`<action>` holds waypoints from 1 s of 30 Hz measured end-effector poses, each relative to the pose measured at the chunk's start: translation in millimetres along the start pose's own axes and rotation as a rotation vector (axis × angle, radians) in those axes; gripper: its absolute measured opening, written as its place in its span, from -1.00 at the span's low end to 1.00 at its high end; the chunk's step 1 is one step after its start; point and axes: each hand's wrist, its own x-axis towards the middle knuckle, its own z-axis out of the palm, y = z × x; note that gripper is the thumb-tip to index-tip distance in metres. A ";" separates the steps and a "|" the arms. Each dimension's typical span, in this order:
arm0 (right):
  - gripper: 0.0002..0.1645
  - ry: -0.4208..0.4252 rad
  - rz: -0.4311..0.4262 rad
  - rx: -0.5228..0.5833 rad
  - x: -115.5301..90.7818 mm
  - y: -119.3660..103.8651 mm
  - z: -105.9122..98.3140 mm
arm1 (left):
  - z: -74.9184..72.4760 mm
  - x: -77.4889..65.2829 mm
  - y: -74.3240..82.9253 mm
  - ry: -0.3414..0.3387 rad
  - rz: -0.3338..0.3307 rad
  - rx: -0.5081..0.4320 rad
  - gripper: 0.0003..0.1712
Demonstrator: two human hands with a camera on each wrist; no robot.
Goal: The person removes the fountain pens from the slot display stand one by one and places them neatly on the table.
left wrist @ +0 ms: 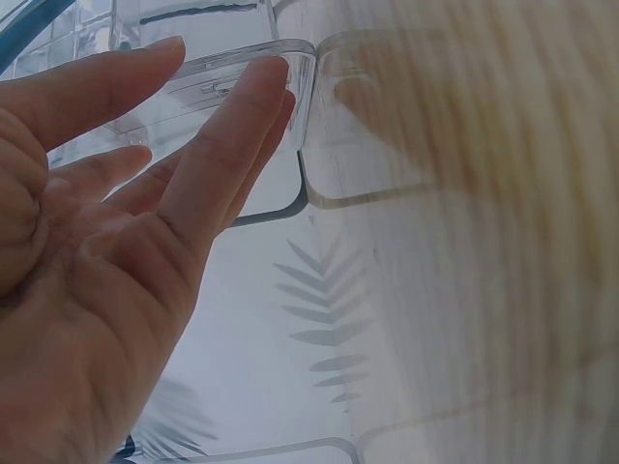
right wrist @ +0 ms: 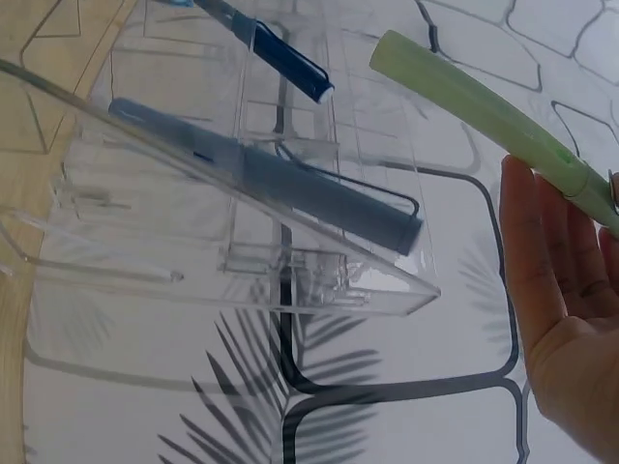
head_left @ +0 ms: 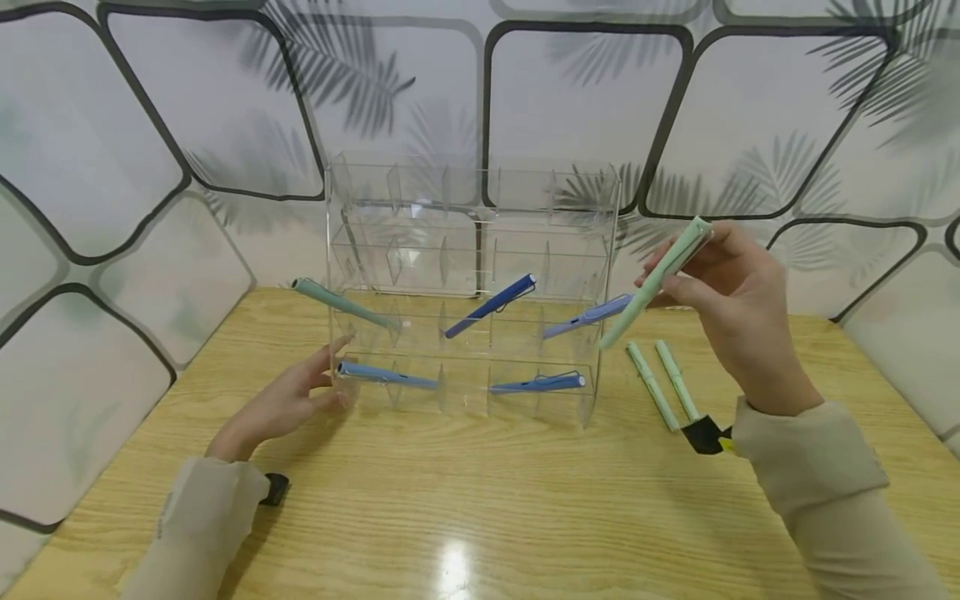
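Observation:
In the head view my right hand (head_left: pixel 738 308) pinches a light green pen (head_left: pixel 660 279) between thumb and fingers, slanted beside the rack's right end. The right wrist view shows this green pen (right wrist: pixel 474 106) too. A clear acrylic rack (head_left: pixel 465 354) with stepped, divided tiers stands on the table. My left hand (head_left: pixel 288 396) is at its lower left side, fingers extended; in the left wrist view the fingers (left wrist: pixel 227 145) lie against or close to the clear edge. The rack holds a grey-green pen (head_left: pixel 341 302), a dark blue pen (head_left: pixel 491 306), a lavender pen (head_left: pixel 588 317) and blue pens (head_left: pixel 386 375) below.
Two more light green pens (head_left: pixel 652 387) lie on the wooden table (head_left: pixel 465 492), right of the rack. A black piece (head_left: pixel 703 435) shows by my right sleeve. Behind the rack rises a wall with a leaf pattern (head_left: pixel 585 108). The rack's upper two tiers hold no pens.

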 end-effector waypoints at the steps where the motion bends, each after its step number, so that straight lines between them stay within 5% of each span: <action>1: -0.67 0.003 -0.006 0.016 -0.8 -1.1 -3.8 | 0.1 -0.1 -0.1 0.001 0.001 0.001 -0.06; 9: -0.62 0.070 -0.016 0.062 -8.0 -9.2 -37.3 | 0.3 -0.4 -0.1 0.000 -0.006 0.002 -0.07; 14: -0.61 0.106 0.049 0.035 -10.7 -7.9 -59.9 | -0.1 -0.2 -0.1 -0.004 -0.016 -0.005 -0.06; 25: -0.62 0.122 0.429 -0.127 -20.5 9.0 -113.1 | 0.3 0.3 -2.1 -0.002 -0.004 0.003 -0.05; 30: -0.73 0.092 0.616 -0.333 -25.0 17.9 -133.8 | 0.2 0.5 -2.4 -0.001 0.003 0.006 -0.05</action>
